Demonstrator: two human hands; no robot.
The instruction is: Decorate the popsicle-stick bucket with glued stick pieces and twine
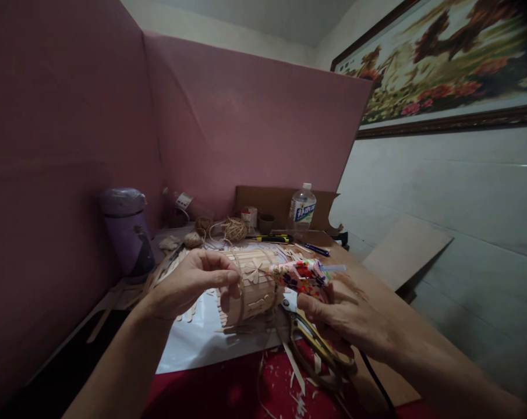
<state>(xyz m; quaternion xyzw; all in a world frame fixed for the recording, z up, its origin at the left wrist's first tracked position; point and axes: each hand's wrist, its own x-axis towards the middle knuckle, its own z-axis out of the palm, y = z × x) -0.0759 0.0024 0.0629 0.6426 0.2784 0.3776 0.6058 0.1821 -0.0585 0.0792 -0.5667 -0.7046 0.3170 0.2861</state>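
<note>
Bottle, label unreadable, beyond cylinder

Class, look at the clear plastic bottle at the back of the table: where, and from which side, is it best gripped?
Probably the bottle is best gripped around its labelled body, from the near side: it stands upright, and the cardboard behind it hinders reaching from the far side.

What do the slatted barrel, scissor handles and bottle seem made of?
Slatted barrel: probably bare wood; pale, matte strips. Scissor handles: gold-toned, dull sheen; metal or coated plastic, hard to tell. Bottle: likely smooth, clear plastic; see-through wall.
</note>
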